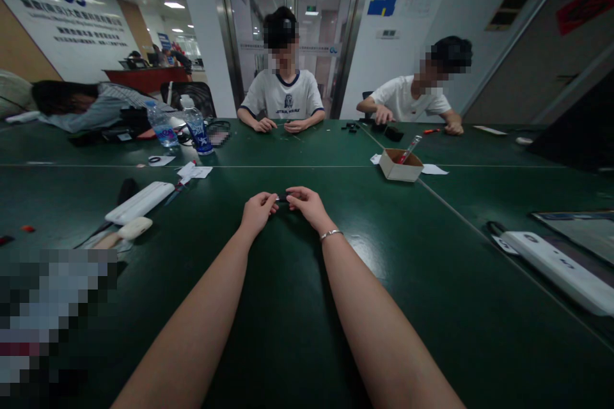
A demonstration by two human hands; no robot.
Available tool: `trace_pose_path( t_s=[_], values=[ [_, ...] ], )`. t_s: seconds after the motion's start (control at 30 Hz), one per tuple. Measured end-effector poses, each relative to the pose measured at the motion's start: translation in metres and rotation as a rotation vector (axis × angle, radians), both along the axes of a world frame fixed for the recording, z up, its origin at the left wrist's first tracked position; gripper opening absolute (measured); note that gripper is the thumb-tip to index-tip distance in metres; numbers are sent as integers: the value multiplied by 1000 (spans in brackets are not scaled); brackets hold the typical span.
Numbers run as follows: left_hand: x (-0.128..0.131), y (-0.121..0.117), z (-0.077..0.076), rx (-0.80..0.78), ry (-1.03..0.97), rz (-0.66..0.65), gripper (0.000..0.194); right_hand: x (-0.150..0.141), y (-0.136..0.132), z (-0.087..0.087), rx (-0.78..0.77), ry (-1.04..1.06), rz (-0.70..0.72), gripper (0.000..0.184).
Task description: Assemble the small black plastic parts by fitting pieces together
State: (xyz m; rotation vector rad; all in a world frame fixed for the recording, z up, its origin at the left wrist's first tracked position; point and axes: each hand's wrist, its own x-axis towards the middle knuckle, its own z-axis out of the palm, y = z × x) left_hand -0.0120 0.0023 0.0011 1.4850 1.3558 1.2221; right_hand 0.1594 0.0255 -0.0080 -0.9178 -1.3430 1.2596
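Observation:
Out over the green table (283, 307), my two hands meet at a small black piece with a silvery end (282, 197). My left hand (259, 212) pinches the silvery end between thumb and fingers. From the other side, my right hand (309, 208), with a silver bracelet at its wrist, grips the black part. Fingers cover much of the piece, and it is too small for me to tell its kind.
A cardboard box (401, 170) with a clear-handled tool stands ahead right. White power strips lie left (140, 202) and right (566, 268). Two bottles (196, 124) stand back left. Two people (283, 96) handle small things across the table; another rests their head at left.

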Motion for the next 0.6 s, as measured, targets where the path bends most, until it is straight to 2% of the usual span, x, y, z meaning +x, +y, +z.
trace_pose_path(
  t_s=[0.3,0.6],
  values=[
    [0,-5,7,-23,119,22,41,2,-3,4,-5,20,23,39],
    [2,-13,14,-55,283,115,54,6,-7,10,-20,59,127,42]
  ],
)
